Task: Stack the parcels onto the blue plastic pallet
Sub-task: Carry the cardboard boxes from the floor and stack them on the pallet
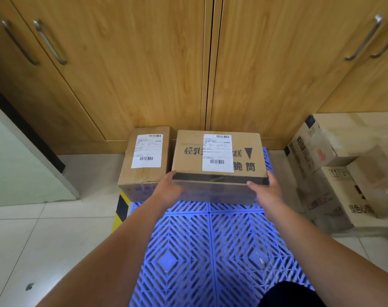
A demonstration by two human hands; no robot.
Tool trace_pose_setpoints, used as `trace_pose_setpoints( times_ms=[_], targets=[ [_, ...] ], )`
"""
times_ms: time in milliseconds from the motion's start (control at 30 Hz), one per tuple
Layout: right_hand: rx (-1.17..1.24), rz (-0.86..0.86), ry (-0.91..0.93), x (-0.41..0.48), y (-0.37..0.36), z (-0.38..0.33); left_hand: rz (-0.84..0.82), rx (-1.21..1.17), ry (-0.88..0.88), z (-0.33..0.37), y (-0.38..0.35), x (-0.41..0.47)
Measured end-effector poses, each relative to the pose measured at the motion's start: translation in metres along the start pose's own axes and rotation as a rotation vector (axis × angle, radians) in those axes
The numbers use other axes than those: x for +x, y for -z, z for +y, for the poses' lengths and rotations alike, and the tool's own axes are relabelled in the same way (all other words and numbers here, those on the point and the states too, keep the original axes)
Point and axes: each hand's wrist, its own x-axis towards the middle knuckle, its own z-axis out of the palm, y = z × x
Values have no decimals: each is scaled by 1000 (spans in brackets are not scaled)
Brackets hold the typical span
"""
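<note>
Large parcel (219,156): far end of blue pallet (210,251). Left hand (168,190) and right hand (269,192) clasp its near corners, thumbs in front, fingers (271,176) curled round the sides. Small parcel (145,160): pallet's far-left corner, just beside.

Left hand (169,189) and right hand (269,192) grip 1 parcel (189,165), apparently on the pallet (210,251).

Wooden cupboard doors (144,63) with metal handles (49,42) stand at the back. Yellow and black tape (121,206) lies on the white tiled floor (29,240).
</note>
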Motion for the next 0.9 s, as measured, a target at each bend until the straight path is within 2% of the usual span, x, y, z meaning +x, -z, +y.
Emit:
trace_pose_setpoints(
  times_ms=[67, 133, 233, 267, 333, 367, 433, 533, 733, 900],
  targets=[
    [-24, -11, 10, 0, -3, -6, -20, -40, 0, 2, 2, -1],
    [-51, -16, 26, 1, -5, -11, 48, -88, -28, 4, 6, -2],
    [-132, -49, 109, -2, -10, -14, 411, -114, -68, 0, 26, 2],
    [-189, -59, 158, -5, -13, -16, 540, -113, -47, -4, 37, 4],
    [-376, -70, 247, -12, -21, -20, 687, -121, 63, -21, 62, 13],
    [-475, -76, 276, -16, -25, -23, 685, -167, 138, -30, 72, 16],
    [-617, -94, 311, -21, -36, -28, 575, -390, 220, -44, 86, 21],
    [-732, -156, 335, -28, -53, -34, 410, -699, 256, -53, 94, 30],
    [-715, -226, 371, -35, -85, -39, 320, -920, 263, -48, 97, 36],
    [-674, -262, 352, -32, -97, -47, 367, -913, 301, -51, 97, 45]
  ],
)
